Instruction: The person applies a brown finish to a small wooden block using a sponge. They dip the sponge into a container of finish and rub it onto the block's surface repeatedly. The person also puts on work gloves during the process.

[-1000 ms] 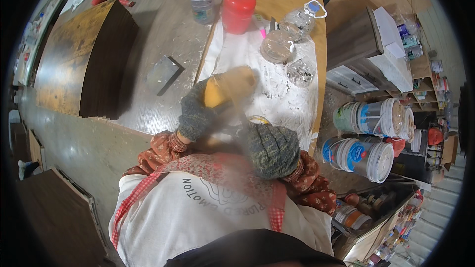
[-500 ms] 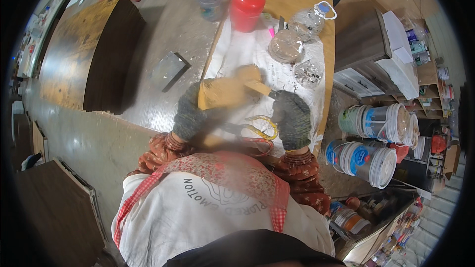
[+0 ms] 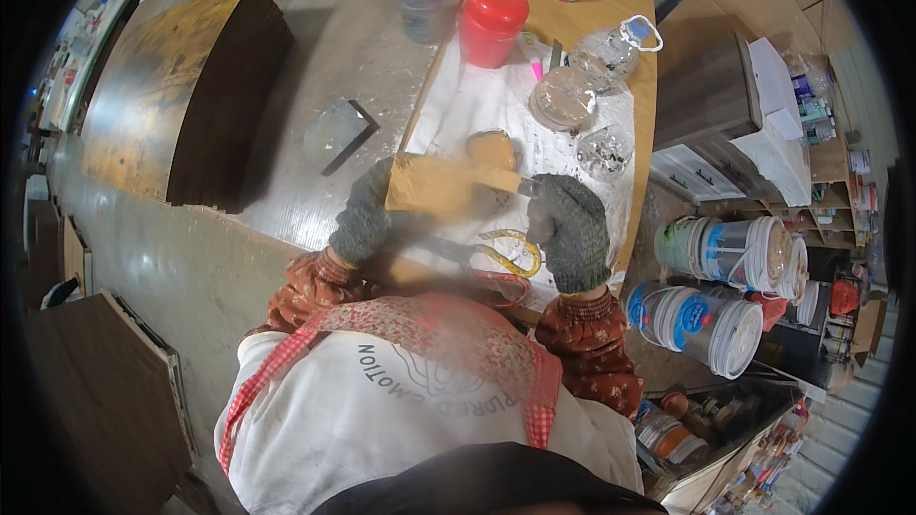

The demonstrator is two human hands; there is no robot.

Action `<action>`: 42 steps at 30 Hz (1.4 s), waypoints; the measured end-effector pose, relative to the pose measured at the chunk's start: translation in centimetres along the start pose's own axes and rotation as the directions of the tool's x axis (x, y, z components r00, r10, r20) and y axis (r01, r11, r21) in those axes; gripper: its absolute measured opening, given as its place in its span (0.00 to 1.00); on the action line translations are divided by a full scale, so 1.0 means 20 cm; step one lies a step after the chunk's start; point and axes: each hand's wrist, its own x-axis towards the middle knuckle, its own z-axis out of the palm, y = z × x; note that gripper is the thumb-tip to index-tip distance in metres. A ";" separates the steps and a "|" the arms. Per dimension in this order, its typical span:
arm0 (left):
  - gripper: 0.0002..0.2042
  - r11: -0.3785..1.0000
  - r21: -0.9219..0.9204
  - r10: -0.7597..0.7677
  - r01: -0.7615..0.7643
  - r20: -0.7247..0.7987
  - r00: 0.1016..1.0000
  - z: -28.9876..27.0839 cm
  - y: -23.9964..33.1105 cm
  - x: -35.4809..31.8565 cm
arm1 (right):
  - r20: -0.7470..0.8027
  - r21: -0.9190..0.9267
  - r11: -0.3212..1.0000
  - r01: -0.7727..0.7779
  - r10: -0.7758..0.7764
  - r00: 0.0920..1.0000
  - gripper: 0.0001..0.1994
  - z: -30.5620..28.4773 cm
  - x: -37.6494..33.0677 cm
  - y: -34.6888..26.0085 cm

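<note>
My left hand, in a dark knit glove, grips the left end of a flat tan piece, its face smooth like a board or a putty-coated plate. My right hand, gloved alike, is closed around a putty knife. Its blade is tan with putty and meets or overlaps the piece's right end; a blurry patch hides the exact contact. Just beyond sits a round tan pot of putty. Between my wrists lie snips with yellow and red loop handles.
White cloth covers part of the table. On it stand a red lidded jar, a smeared round tub and clear plastic containers. A dark wooden box occupies the left. Several paint buckets stand at right.
The putty knife has moved from near the putty pot down toward me, to the right end of the tan piece. My left hand keeps its hold. The whole view has shifted slightly.
</note>
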 end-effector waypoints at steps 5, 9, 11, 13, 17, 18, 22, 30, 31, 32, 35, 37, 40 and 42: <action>0.32 0.999 -0.044 -0.018 0.023 0.101 0.995 -0.02 -0.03 0.02 | 0.075 0.118 0.990 0.074 -0.084 0.994 0.08 0.09 -0.04 -0.03; 0.33 0.955 0.251 0.091 -0.156 0.251 0.964 -0.11 -0.08 0.02 | 0.024 0.383 0.920 0.084 -0.100 0.995 0.09 0.11 0.04 -0.01; 0.33 0.994 0.103 0.014 -0.040 0.237 0.971 -0.13 -0.10 0.02 | -0.072 0.414 0.910 0.026 0.004 0.997 0.09 0.12 0.04 -0.03; 0.30 0.969 0.190 0.104 -0.159 0.270 0.957 -0.14 -0.13 0.03 | 0.046 0.305 0.952 0.001 -0.016 0.999 0.09 0.12 0.02 -0.07; 0.24 0.983 0.136 0.074 -0.126 0.339 0.938 -0.14 -0.17 0.03 | 0.238 -0.002 0.991 0.132 -0.127 0.963 0.10 0.16 0.05 -0.14; 0.23 0.995 -0.053 -0.056 0.079 0.341 0.938 -0.15 -0.18 0.02 | 0.282 -0.078 0.980 0.181 -0.153 0.947 0.10 0.17 0.07 -0.14; 0.29 0.973 -0.186 -0.049 0.137 0.411 0.911 -0.19 -0.25 0.04 | 0.508 -0.470 0.619 0.629 -0.393 0.766 0.10 0.19 0.15 -0.13; 0.19 0.943 -0.236 -0.115 0.236 0.434 0.893 -0.19 -0.29 0.06 | 0.310 -0.228 0.916 0.330 -0.253 0.916 0.10 0.18 0.21 -0.11; 0.20 0.941 -0.230 -0.117 0.247 0.464 0.878 -0.20 -0.27 0.05 | 0.304 0.008 0.992 0.122 -0.119 0.945 0.11 0.18 0.19 -0.12; 0.20 0.919 -0.306 -0.082 0.249 0.470 0.879 -0.20 -0.25 0.04 | 0.326 -0.015 0.997 0.070 -0.061 0.943 0.11 0.19 0.18 -0.12; 0.18 0.672 -0.611 -0.104 0.418 0.482 0.870 -0.18 -0.21 0.03 | 0.571 -0.609 0.449 0.654 -0.324 0.754 0.10 0.19 0.16 -0.10; 0.17 0.991 -0.126 0.009 0.054 0.455 0.891 -0.18 -0.20 0.05 | 0.455 -0.538 0.503 0.676 -0.502 0.735 0.09 0.21 0.20 -0.07; 0.16 0.998 -0.024 0.064 -0.059 0.451 0.890 -0.19 -0.21 0.06 | 0.245 -0.372 0.716 0.591 -0.538 0.806 0.07 0.20 0.22 -0.03; 0.15 0.980 -0.189 0.015 0.070 0.416 0.909 -0.20 -0.23 0.04 | 0.134 -0.279 0.852 0.443 -0.422 0.897 0.06 0.19 0.19 -0.02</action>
